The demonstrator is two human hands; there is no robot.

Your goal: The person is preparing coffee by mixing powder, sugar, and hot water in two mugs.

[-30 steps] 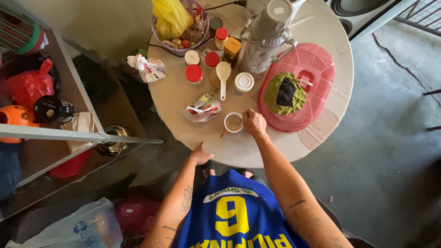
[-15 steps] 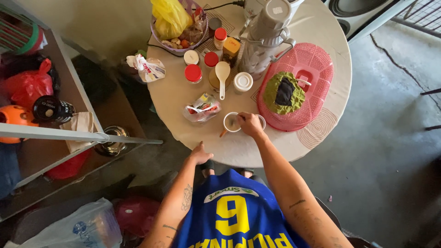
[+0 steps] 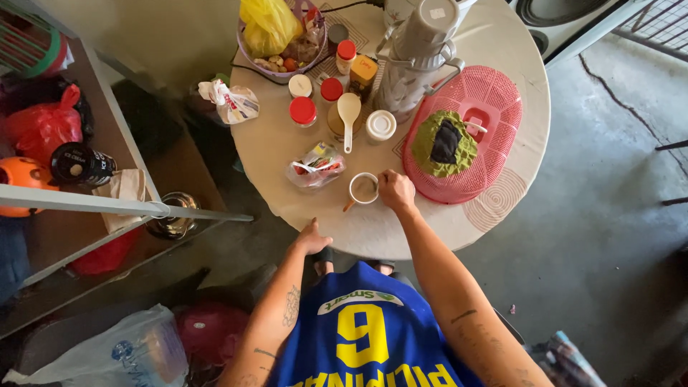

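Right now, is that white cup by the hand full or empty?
Full: the white cup stands upright on the table, light brown drink near its rim.

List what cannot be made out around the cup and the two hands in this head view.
- What the right hand pinches at the cup: the fingers cover it.
- The cup's far rim: hidden by that hand.
- What the clear bag holds: too small and crumpled.
- The left hand palm at the table edge: seen only from behind.
- The grey flask top: cut off by the upper edge.
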